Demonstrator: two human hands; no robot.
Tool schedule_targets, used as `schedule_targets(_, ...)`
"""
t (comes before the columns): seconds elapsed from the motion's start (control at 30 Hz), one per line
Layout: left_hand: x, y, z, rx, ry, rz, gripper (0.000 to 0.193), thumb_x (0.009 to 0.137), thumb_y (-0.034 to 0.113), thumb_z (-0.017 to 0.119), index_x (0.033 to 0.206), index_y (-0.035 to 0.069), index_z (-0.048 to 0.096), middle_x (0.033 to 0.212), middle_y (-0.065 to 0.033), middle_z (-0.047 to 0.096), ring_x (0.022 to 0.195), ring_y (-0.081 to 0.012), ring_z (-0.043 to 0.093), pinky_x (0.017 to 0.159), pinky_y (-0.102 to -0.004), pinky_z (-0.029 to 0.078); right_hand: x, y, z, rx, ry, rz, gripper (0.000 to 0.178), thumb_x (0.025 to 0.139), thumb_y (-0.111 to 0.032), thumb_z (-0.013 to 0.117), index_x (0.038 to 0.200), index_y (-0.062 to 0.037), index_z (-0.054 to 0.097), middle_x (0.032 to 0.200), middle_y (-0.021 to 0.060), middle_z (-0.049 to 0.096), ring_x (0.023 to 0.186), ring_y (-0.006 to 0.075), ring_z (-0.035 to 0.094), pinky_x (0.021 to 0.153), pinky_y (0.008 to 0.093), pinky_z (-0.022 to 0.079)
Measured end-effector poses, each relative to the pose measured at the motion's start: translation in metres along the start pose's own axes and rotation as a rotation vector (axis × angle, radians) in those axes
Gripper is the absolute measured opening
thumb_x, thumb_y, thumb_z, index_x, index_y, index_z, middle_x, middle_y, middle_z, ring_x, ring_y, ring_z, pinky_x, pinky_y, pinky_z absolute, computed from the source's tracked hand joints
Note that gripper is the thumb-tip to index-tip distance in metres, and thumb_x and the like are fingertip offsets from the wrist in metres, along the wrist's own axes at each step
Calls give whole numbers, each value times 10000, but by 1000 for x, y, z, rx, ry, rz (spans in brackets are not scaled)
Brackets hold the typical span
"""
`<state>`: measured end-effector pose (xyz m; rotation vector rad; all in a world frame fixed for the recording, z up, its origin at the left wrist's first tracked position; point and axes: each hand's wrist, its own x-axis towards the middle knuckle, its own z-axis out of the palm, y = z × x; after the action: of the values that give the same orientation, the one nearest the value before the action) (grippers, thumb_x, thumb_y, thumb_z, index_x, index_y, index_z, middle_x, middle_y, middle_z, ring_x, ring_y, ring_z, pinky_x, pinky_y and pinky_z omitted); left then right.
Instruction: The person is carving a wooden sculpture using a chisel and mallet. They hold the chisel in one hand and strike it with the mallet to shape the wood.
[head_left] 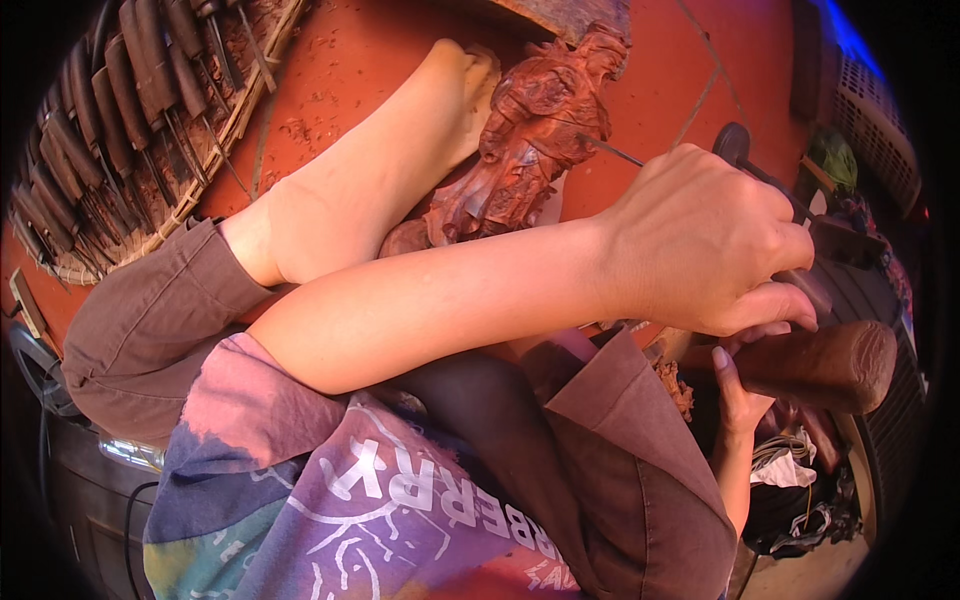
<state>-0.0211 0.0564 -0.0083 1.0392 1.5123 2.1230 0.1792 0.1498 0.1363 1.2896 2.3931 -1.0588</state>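
A reddish-brown carved wooden figure (pixel 530 140) lies tilted on the floor against my bare foot (pixel 350 170). My left arm reaches across to the right, and my left hand (pixel 705 240) is closed round a chisel. The chisel's thin metal shank (pixel 612 151) points at the figure's side; its tip seems to touch the wood. The butt of its dark handle (pixel 803 288) shows past my fingers. Just below, my right hand (pixel 740 390) is closed on a thick wooden mallet (pixel 820 368), thumb along its side. My left forearm hides part of the figure's base.
Several wood-handled chisels (pixel 120 110) fill a woven tray (pixel 235 130) at the upper left. Wood shavings (pixel 320 130) dot the red tiled floor (pixel 670 60). A wooden block (pixel 540 18) stands beyond the figure. On the right are a perforated plastic basket (pixel 875 115) and coiled cords (pixel 785 455).
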Motion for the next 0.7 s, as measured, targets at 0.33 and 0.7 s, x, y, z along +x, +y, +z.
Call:
schedule_targets(0.33,-1,2,-1,-4,12,11,362,754,471,730,692,115,695,633,-51,634,597,-276,658,505,-399,498,-10,17,-8,16,-1,13,667,767,-34,730,1334,-32,379,1115,70,498,1028,185,515,960,339,418)
schedule_targets(0.7,-2,1,-9,-36,-113,-17,382,747,475,730,663,104,697,606,-76,632,572,-300,644,501,-417,484,-9,20,-7,-13,-17,-29,671,762,10,729,1327,-37,369,1159,72,467,1073,183,492,965,341,403)
